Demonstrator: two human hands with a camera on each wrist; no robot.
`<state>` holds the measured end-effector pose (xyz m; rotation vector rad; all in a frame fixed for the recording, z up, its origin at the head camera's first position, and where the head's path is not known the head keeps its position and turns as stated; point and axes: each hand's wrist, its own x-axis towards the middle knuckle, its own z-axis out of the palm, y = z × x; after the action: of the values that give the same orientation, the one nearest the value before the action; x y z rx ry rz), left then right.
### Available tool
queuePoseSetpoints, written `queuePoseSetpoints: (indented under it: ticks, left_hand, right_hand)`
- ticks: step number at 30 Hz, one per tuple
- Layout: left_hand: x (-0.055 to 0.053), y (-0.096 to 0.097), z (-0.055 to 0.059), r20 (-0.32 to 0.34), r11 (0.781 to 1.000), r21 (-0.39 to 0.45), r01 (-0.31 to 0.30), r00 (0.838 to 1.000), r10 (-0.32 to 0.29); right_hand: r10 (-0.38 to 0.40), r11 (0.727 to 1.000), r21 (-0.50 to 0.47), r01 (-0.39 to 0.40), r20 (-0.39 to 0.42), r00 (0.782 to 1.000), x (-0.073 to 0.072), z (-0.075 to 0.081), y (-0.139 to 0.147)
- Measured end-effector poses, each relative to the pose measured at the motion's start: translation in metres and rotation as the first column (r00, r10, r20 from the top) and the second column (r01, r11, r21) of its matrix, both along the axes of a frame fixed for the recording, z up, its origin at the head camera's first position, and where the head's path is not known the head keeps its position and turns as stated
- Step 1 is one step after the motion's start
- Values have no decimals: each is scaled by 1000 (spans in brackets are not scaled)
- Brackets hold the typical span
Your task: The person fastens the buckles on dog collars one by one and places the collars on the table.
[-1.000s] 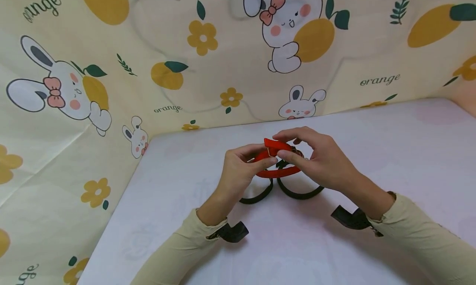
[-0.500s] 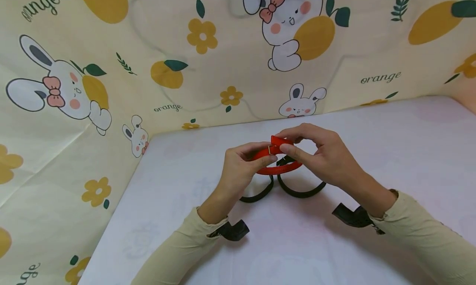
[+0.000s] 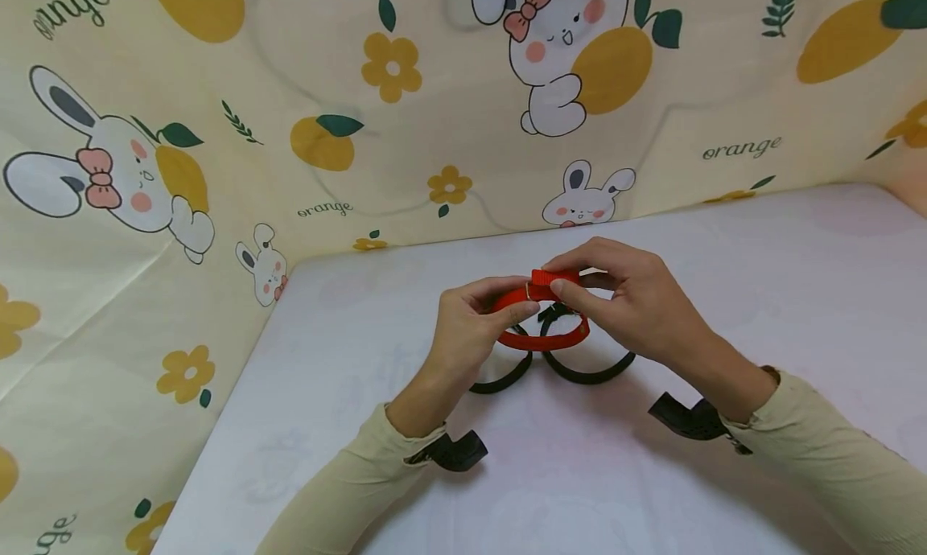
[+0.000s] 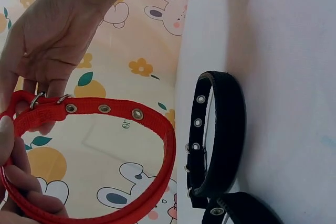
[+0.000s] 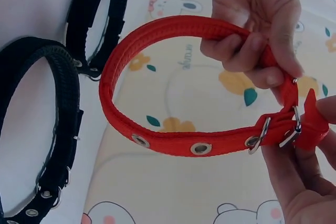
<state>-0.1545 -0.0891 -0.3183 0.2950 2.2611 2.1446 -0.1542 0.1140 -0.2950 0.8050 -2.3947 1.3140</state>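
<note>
Between my two hands is a red pet collar (image 3: 543, 343), held up as a round loop with metal-ringed holes. My left hand (image 3: 471, 330) grips the band on one side of the metal buckle (image 5: 297, 124). With thumb and fingers, my right hand (image 3: 626, 298) pinches the folded red strap end (image 5: 314, 127) that passes through the buckle. A metal D-ring (image 5: 261, 136) sits next to the buckle. Behind the red loop, two black collars (image 4: 228, 135) stand on edge on the white table, buckled into rings.
The white table (image 3: 348, 458) meets a cream cloth backdrop (image 3: 405, 137) printed with rabbits and oranges. Black camera mounts (image 3: 456, 450) stick out under both wrists. In the head view, the black collars overlap the red one just below the hands.
The right hand has shifted slightly to the right with the strap end between its fingers. The left hand has stayed nearly still on the red band. The black collars have not moved.
</note>
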Motion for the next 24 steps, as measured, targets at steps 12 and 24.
queuePoseSetpoints:
  ticks: [12, 24]
  left_hand:
    - [0, -2, 1, -11, 1000, 14, 0, 1000, 0]
    - [0, -3, 1, 24, 1000, 13, -19, 1000, 19]
  right_hand:
    - [5, 999, 31, -7, 54, 999, 0, 2, -1]
    - [8, 996, 93, -4, -36, 999, -2, -4, -3]
